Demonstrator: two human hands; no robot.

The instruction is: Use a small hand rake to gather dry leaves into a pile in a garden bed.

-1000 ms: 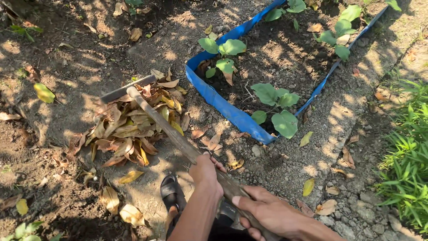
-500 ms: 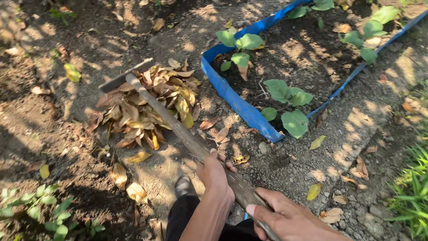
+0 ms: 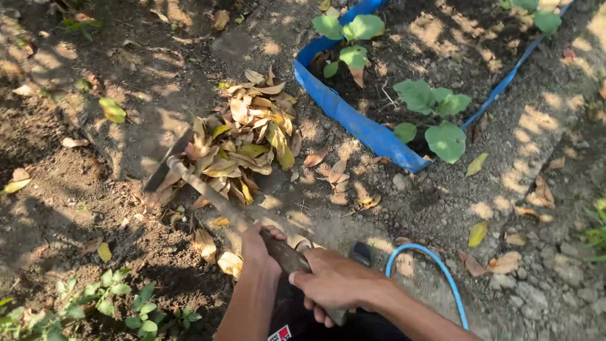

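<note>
While both hands grip the rake [image 3: 208,192], dry leaves [image 3: 246,136] lie beside the blue bed edging [image 3: 353,120].

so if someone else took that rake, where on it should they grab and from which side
Probably the bare middle of the wooden handle, from above. The rake slants up from its head in the dry leaves to the left hand and right hand, which close on its near end; that middle stretch is clear.

Rake head [image 3: 165,165] blurred; hose [image 3: 435,268] cut off.
</note>
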